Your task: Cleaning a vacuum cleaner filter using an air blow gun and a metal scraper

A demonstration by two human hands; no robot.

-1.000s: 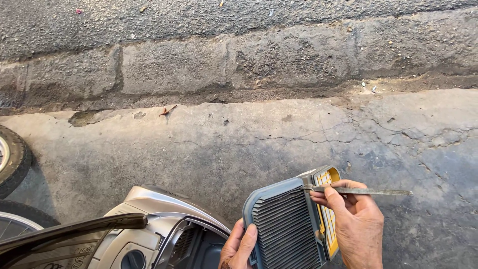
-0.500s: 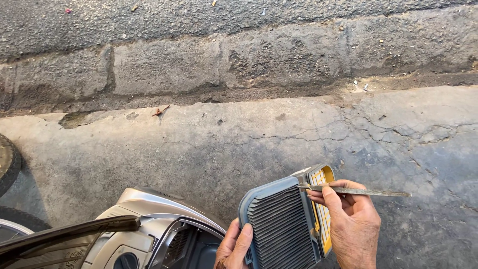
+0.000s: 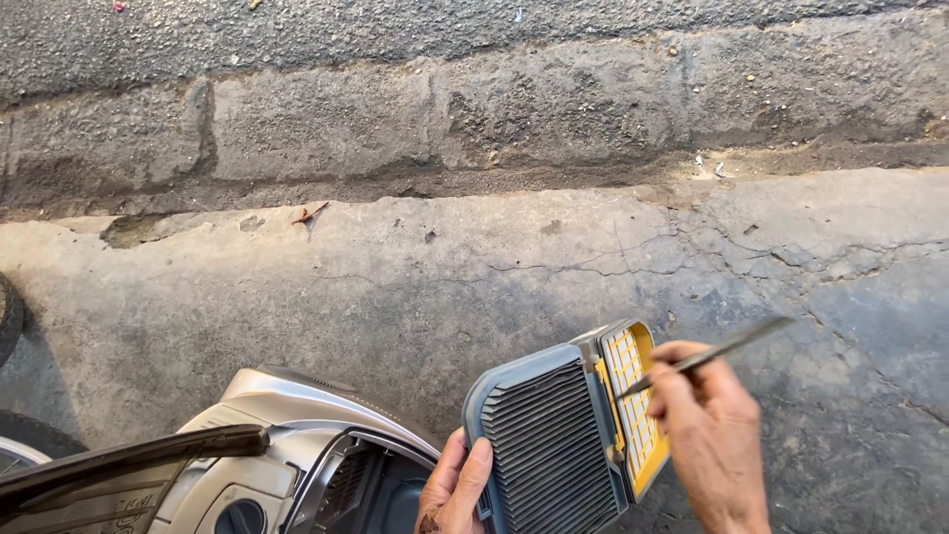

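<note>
From the head camera I look straight down at cracked concrete ground [image 3: 415, 297] with a rough stone kerb [image 3: 474, 119] running across the top of the view. Low in the middle, my left hand [image 3: 457, 489] has its grip closed on the lower left edge of a rectangular air filter [image 3: 554, 445], thumb lying up against the grey-blue frame beside the dark pleats. The filter stands tilted, its pleated face turned toward me and a yellow mesh panel [image 3: 633, 405] showing along its right side. My right hand [image 3: 707, 430] sits just right of the filter, its grip pinched shut around a thin metal rod [image 3: 707, 356], which slants up to the right with its lower tip resting on the yellow mesh. At the bottom left is the silver bodywork of a scooter [image 3: 287, 445], with an open dark cavity just beside my left hand. A black tyre [image 3: 10, 316] peeks in at the left edge, well apart from the filter, and a small reddish twig [image 3: 310, 214] lies near the kerb.
</note>
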